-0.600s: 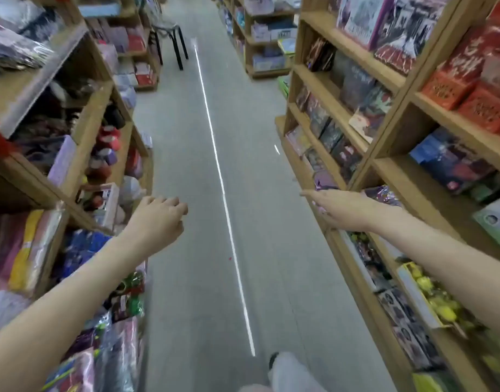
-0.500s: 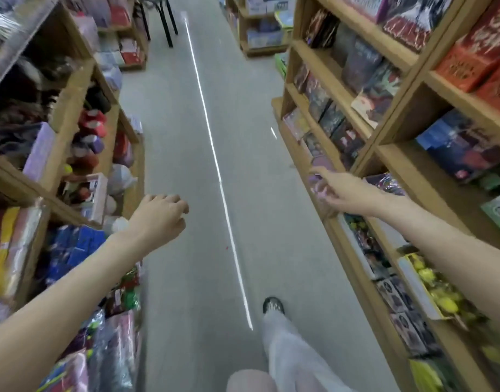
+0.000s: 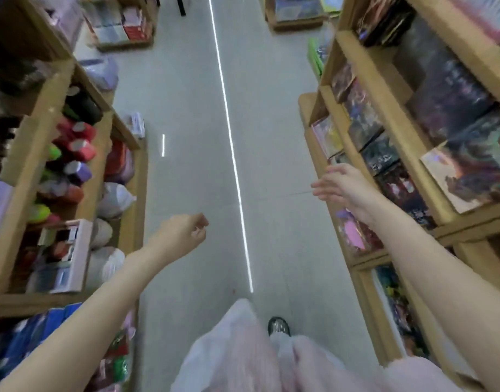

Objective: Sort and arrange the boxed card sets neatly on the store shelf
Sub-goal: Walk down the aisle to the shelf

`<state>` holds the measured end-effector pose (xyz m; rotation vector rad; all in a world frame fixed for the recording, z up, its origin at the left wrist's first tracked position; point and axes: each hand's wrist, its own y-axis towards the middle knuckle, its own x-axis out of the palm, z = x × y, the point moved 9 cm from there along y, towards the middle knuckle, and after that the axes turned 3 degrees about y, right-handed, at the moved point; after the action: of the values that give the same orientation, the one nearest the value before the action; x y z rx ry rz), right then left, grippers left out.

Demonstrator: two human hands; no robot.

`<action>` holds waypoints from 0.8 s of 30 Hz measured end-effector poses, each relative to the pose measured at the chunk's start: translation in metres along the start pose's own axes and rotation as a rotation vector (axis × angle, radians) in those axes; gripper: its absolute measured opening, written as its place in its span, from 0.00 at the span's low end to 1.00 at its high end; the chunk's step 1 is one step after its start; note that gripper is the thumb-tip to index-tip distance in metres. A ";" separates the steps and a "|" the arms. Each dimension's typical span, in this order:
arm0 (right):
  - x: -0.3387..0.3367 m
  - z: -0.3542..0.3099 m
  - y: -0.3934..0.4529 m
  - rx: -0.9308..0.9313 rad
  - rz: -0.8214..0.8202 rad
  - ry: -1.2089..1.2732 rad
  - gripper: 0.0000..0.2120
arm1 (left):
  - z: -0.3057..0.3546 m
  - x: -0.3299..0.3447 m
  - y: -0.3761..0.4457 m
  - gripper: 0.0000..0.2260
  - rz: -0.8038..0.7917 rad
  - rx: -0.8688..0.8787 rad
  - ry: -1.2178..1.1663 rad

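The boxed card sets (image 3: pixel 384 154) stand in rows on the wooden shelf (image 3: pixel 381 89) at frame right — right hand (image 3: pixel 342 185), fingers spread and empty, is just beside them; left hand (image 3: pixel 183 233) (loosely curled, empty) hangs mid-aisle, farther off.

Wooden shelf unit (image 3: pixel 384 89), right: boxed card sets (image 3: pixel 452 100) lying flat on sloped tiers. Wooden shelf unit (image 3: pixel 31 154), left: coloured canisters (image 3: pixel 73 154), white bags (image 3: pixel 113 196). Grey floor (image 3: pixel 186 137) between.
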<state>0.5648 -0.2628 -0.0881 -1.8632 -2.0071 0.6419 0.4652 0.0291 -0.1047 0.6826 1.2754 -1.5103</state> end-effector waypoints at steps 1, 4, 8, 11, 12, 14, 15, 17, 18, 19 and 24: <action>0.017 -0.022 0.025 -0.025 -0.029 0.008 0.14 | -0.005 -0.018 0.023 0.11 0.052 -0.002 -0.024; 0.069 -0.072 0.105 -0.035 -0.128 -0.052 0.15 | -0.022 -0.064 0.111 0.11 0.132 -0.007 -0.121; 0.105 -0.146 0.212 -0.058 -0.109 -0.100 0.16 | -0.039 -0.129 0.250 0.10 0.168 0.026 -0.234; 0.117 -0.218 0.281 -0.081 -0.071 -0.098 0.15 | -0.044 -0.189 0.341 0.09 0.147 0.041 -0.287; 0.120 -0.241 0.303 -0.092 -0.056 -0.095 0.15 | -0.046 -0.208 0.369 0.08 0.141 0.043 -0.303; 0.128 -0.283 0.349 -0.119 -0.037 -0.085 0.15 | -0.053 -0.240 0.426 0.07 0.117 0.041 -0.327; 0.134 -0.301 0.374 -0.126 -0.032 -0.080 0.15 | -0.057 -0.253 0.454 0.06 0.102 0.048 -0.327; 0.148 -0.331 0.431 -0.130 -0.035 -0.077 0.15 | -0.065 -0.273 0.514 0.06 0.072 0.061 -0.289; 0.157 -0.344 0.461 -0.125 -0.049 -0.074 0.16 | -0.071 -0.281 0.545 0.06 0.057 0.064 -0.247; 0.167 -0.356 0.493 -0.120 -0.065 -0.073 0.16 | -0.077 -0.290 0.578 0.07 0.050 0.064 -0.203; 0.202 -0.433 0.660 -0.089 -0.068 -0.027 0.19 | -0.089 -0.369 0.744 0.09 0.102 0.078 -0.167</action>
<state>1.3320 0.0117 -0.0859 -1.8358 -2.1389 0.5705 1.2622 0.2785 -0.0844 0.6476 1.0457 -1.5063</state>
